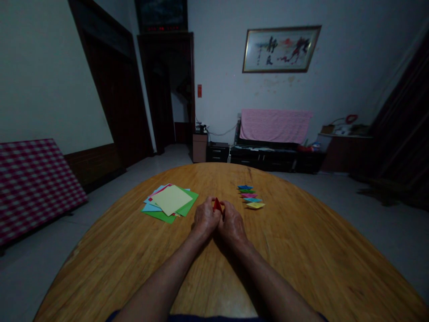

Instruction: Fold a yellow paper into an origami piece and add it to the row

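My left hand [205, 219] and my right hand [232, 224] meet at the middle of a round wooden table [301, 259]. Both are closed around a small folded piece of red paper [217, 205], which sticks up between the fingertips. To the left of my hands lies a loose stack of coloured paper sheets [170, 202] with a pale yellow sheet on top. To the right, a short row of several small folded paper shapes [250, 197] in blue, green, pink and yellow rests on the tabletop.
A pink-and-white checked board [33, 183] leans at the left wall. Beyond the table stand a low dark cabinet with a pink cloth [275, 125], a small stand [200, 146] and a framed picture [280, 49]. A dark doorway [167, 94] opens at the back.
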The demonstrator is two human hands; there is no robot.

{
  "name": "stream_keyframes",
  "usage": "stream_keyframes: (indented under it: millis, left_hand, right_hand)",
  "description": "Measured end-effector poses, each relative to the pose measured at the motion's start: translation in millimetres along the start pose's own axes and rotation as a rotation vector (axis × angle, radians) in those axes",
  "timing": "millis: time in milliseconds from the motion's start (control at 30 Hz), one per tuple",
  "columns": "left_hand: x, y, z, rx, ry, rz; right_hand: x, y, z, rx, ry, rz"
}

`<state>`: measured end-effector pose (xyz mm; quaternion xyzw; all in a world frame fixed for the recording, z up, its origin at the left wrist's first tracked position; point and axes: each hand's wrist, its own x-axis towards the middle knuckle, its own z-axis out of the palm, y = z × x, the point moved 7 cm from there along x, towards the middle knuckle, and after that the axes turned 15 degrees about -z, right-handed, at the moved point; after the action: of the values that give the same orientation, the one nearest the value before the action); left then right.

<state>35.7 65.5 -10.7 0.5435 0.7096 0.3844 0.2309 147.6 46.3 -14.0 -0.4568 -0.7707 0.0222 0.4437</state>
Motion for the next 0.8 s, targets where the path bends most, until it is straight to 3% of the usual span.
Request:
stream_keyframes:
  millis: [167, 567, 800]
  left_hand:
    - [-7.8, 8.1, -1.0, 0.071, -0.001, 0.094]
    - [2.3, 0.5, 2.0, 0.096, 0.045, 0.128]
    - [10.4, -9.2, 7.2, 0.037, -0.03, 0.041]
  right_hand:
    - [-0.6, 4.0, -0.3, -0.034, -0.01, 0.0]
    - [0.4, -12.2, -1.1, 0.073, 0.024, -0.108]
    - [-0.9, -15.9, -2.6, 0.123, 0.057, -0.131]
